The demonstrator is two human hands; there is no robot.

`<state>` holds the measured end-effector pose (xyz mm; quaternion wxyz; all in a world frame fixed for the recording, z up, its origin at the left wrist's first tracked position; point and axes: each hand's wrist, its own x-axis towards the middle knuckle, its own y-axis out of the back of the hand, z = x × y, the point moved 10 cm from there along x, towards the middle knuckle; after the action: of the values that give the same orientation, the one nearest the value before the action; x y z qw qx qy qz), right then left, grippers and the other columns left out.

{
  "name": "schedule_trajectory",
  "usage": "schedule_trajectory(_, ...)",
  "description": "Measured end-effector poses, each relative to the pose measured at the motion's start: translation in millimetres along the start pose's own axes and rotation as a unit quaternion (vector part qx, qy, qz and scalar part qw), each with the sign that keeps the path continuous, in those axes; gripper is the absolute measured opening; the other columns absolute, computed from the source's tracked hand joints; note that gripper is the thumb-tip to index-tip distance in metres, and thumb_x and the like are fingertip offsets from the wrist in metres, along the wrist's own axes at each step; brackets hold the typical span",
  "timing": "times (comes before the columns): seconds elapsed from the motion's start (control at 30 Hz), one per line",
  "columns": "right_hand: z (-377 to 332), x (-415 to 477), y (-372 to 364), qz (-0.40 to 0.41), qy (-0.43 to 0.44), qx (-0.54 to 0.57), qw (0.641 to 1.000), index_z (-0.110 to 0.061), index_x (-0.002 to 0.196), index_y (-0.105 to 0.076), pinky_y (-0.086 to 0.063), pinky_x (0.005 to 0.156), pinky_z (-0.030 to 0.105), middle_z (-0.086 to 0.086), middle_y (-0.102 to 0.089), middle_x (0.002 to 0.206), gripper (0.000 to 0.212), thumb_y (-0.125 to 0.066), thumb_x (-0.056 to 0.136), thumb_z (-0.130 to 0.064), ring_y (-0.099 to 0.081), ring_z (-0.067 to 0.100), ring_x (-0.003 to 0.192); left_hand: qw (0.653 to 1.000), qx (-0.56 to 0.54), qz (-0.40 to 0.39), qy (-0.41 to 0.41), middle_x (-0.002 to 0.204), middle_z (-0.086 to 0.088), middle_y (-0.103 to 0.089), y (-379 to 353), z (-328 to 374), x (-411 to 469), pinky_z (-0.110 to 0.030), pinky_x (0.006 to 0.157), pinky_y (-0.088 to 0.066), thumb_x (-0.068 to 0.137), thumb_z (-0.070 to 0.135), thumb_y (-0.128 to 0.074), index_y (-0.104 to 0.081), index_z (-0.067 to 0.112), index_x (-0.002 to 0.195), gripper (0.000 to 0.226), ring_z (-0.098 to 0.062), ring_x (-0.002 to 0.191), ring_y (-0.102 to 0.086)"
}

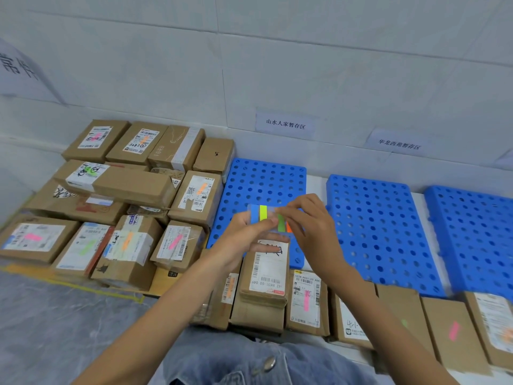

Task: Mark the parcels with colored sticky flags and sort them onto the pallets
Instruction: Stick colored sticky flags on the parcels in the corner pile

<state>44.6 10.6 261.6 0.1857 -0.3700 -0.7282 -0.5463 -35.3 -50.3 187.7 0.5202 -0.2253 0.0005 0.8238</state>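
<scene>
A pale wall point(277, 65) closes the far side. Two paper signs are taped on it: the left sign point(286, 125) reads 山水人家暂存区, the right sign point(399, 144) reads 华龙西苑暂存区. Below them lie perforated blue pallets point(369, 218) side by side. At the left is a heap of flagged parcels point(116, 187), with pink, orange and green flags on their labels.

In the middle, the left hand point(244, 234) holds a clear flag sheet point(263, 213) with blue, yellow, green and orange strips, its fingers clamped on the near edge. The right hand point(311, 223) pinches the sheet's far right part, fingers point(283, 211) together near the green and orange strips. I cannot tell if a flag is already lifted.

The unmarked parcel point(268, 270) lies directly under both hands, a little nearer, on top of the near row. Its long axis runs near to far, and its label reads about "12 H431-00 049". The right neighbour parcel point(305, 298) reads "502B-P021-00" and carries a pink flag. I judge the right hand will bring the flag down and nearer onto the label, since the left one is busy with the sheet.
</scene>
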Motion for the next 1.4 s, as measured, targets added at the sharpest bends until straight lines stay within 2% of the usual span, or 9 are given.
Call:
schedule_trajectory(0.23,-8,-3,12,0.018,0.023,-0.027,0.999,-0.007,0.079,-0.066,-0.039,0.073,0.025,0.003,-0.063,0.074,0.006,-0.063,0.084,-0.006,-0.048,0.016,0.081,0.999,-0.021,-0.028,0.034,0.106,-0.014,-0.071,-5,-8,1,-0.034,0.074,-0.059,0.09,0.019,-0.06,-0.061,0.008,0.115,0.027,-0.028,0.094,-0.07)
schedule_trajectory(0.53,-4,-9,5,0.002,-0.002,-0.01,1.0,-0.012,0.08,-0.072,-0.044,0.071,0.033,0.004,-0.061,0.083,0.015,-0.061,0.086,-0.02,-0.047,0.016,0.086,0.995,-0.057,0.072,0.034,0.073,0.002,-0.073,10,-16,11,-0.035,0.074,-0.059,0.088,0.021,-0.064,-0.067,0.013,0.098,0.013,-0.015,0.068,-0.072)
schedule_trajectory(0.7,7,-15,-14,-0.088,-0.05,0.048,0.994,-0.016,0.081,-0.07,-0.043,0.075,0.031,-0.002,-0.059,0.085,0.015,-0.059,0.085,-0.027,-0.046,0.014,0.087,0.989,-0.048,0.138,0.025,0.078,-0.004,-0.072,27,-25,17,-0.029,0.063,-0.06,0.085,0.02,-0.068,-0.067,0.008,0.103,0.022,-0.013,0.064,-0.07)
schedule_trajectory(0.9,32,-44,-34,-0.195,-0.264,0.249,0.911,-0.015,0.076,-0.067,-0.039,0.079,0.012,-0.01,-0.063,0.08,0.008,-0.067,0.084,-0.012,-0.053,0.005,0.082,0.974,-0.044,0.224,0.016,0.079,-0.006,-0.07,72,-46,17,-0.023,0.052,-0.057,0.086,0.021,-0.067,-0.064,0.013,0.087,0.008,-0.01,0.056,-0.068)
schedule_trajectory(1.1,63,-87,-90,-0.32,-0.371,0.193,0.85,-0.016,0.079,-0.065,-0.042,0.069,0.011,-0.01,-0.062,0.078,0.009,-0.062,0.088,-0.012,-0.055,0.003,0.075,0.94,0.115,0.309,0.087,0.084,-0.01,-0.064,144,-118,11,-0.027,0.055,-0.055,0.086,0.022,-0.067,-0.056,0.017,0.081,0.013,-0.018,0.063,-0.062)
schedule_trajectory(1.2,72,-100,-117,-0.314,-0.38,0.137,0.859,-0.012,0.082,-0.065,-0.038,0.063,0.012,-0.013,-0.054,0.069,0.008,-0.06,0.088,-0.011,-0.049,0.0,0.065,0.926,0.221,0.279,0.128,0.086,-0.007,-0.068,154,-160,14,-0.038,0.07,-0.058,0.084,0.025,-0.069,-0.063,0.011,0.091,0.017,-0.022,0.078,-0.066)
schedule_trajectory(1.27,74,-105,-125,-0.295,-0.36,0.093,0.88,-0.013,0.083,-0.063,-0.038,0.067,0.018,-0.013,-0.051,0.071,0.008,-0.058,0.088,-0.012,-0.048,0.003,0.07,0.917,0.275,0.262,0.127,0.081,-0.002,-0.065,154,-172,16,-0.03,0.07,-0.051,0.083,0.023,-0.07,-0.063,0.011,0.091,0.016,-0.024,0.085,-0.064)
schedule_trajectory(1.33,73,-107,-123,-0.264,-0.328,0.057,0.905,-0.016,0.09,-0.062,-0.043,0.075,0.026,-0.007,-0.053,0.088,0.003,-0.06,0.088,-0.017,-0.048,0.01,0.09,0.914,0.292,0.26,0.111,0.081,0.002,-0.06,153,-176,18,-0.023,0.063,-0.042,0.083,0.019,-0.071,-0.058,0.016,0.089,0.014,-0.021,0.086,-0.06)
schedule_trajectory(1.4,72,-111,-119,-0.245,-0.311,0.035,0.918,-0.02,0.112,-0.058,-0.044,0.089,0.032,-0.001,-0.048,0.114,0.028,-0.066,0.085,-0.023,-0.043,0.015,0.111,0.913,0.299,0.262,0.092,0.091,0.004,-0.058,152,-175,19,-0.015,0.059,-0.037,0.082,0.015,-0.071,-0.055,0.019,0.091,0.019,-0.017,0.089,-0.057)
